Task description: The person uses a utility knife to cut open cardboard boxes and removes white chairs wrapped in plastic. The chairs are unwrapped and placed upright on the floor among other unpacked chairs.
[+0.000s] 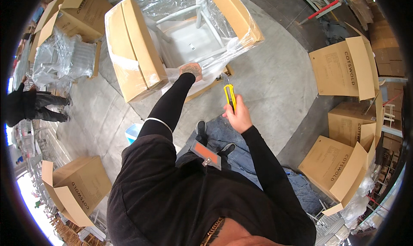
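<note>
My right hand [239, 117] is wrapped round a yellow utility knife [230, 95], its blade end pointing away from me toward the wrapped furniture. Clear plastic wrap [221, 59] stretches along the near side of that bundle. My left hand [191, 70] is closed on the near edge of the wrap, its fingertips mostly hidden. Under the film lies pale grey furniture [189, 39] with round legs, possibly a chair or small table. Tall brown cardboard pieces [135, 48] stand at its left, and another cardboard piece [238, 16] flanks its right.
Open cardboard boxes stand at the right [337, 70], lower right [329, 162] and lower left [81, 183]. More wrapped furniture [64, 59] sits at far left, near another person [34, 104]. A blue-and-white bucket [133, 132] is beside my left arm. Blue sheeting [258, 160] covers floor around my feet.
</note>
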